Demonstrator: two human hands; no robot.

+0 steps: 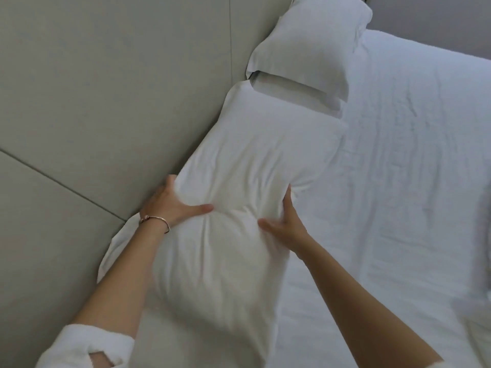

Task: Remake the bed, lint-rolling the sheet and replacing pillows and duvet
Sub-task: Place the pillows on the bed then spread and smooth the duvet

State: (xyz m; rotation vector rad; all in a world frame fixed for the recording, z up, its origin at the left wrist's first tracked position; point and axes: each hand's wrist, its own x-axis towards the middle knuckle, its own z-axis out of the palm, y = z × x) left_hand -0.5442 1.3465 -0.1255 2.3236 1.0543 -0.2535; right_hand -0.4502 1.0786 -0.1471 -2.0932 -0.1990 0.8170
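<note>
Both hands gripped the pillow (233, 187): left hand (172, 205) and right hand (285, 221) pinched its sides, fingertips buried in fabric. A second pillow (313, 46) was cut off at the top edge.

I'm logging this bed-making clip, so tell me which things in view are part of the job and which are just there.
Part of the job: near pillow, gripped by left hand and right hand; far pillow; sheet.

Just there: padded headboard; bracelet.
</note>
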